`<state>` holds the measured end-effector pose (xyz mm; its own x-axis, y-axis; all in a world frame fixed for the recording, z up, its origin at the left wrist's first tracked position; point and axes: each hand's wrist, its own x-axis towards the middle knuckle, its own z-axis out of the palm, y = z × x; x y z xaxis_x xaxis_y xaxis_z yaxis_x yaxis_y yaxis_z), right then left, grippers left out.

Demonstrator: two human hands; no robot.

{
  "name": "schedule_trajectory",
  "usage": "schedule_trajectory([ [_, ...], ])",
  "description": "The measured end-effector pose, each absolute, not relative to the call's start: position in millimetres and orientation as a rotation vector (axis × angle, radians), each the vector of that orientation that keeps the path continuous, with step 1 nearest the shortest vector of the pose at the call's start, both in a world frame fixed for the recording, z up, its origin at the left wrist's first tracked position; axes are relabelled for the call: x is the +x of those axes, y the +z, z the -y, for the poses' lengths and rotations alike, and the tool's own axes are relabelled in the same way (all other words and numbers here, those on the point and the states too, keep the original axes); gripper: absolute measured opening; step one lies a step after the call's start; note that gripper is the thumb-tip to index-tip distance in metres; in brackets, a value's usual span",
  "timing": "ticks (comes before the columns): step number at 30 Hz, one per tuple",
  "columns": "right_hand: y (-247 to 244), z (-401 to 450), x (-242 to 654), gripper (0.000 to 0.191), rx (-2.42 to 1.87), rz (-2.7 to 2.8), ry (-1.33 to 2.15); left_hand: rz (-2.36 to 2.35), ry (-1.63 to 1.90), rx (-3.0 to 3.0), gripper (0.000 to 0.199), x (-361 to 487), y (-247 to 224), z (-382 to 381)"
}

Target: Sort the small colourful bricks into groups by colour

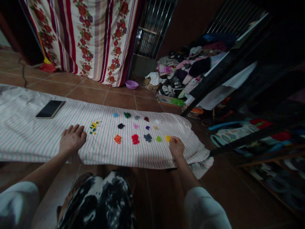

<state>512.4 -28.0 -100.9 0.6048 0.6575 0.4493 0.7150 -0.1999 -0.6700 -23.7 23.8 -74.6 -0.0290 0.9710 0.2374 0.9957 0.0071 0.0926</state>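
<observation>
My left hand (72, 138) lies palm down on the striped cloth (57, 140), fingers stretched. Just right of it is a scattered mix of yellow, green and white small pieces (94, 127). My right hand (177, 147) has its fingertips pinched together at the edge of a small yellow pile (167, 138); what is between them is hidden. Other little piles sit in rows by colour, among them orange (117, 139), red (135, 139), dark grey (148, 137), lime green (158, 138), black (121, 126) and dark green (127, 115). The pieces are too small to identify.
A phone (50, 109) rests on the cloth at the left. Beyond are a floral curtain (97, 38), a purple basin (132, 84) and a heap of clothes (183, 70) on the tiled floor. Dark slanted bars (221, 68) stand at the right.
</observation>
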Motion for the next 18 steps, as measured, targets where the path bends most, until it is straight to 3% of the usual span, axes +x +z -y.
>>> schedule_trajectory([
  [18, -113.6, 22.9, 512.5, 0.048, -1.882, 1.194, 0.043, 2.117, -0.324, -2.107, 0.049, -23.3, -73.8, -23.2],
])
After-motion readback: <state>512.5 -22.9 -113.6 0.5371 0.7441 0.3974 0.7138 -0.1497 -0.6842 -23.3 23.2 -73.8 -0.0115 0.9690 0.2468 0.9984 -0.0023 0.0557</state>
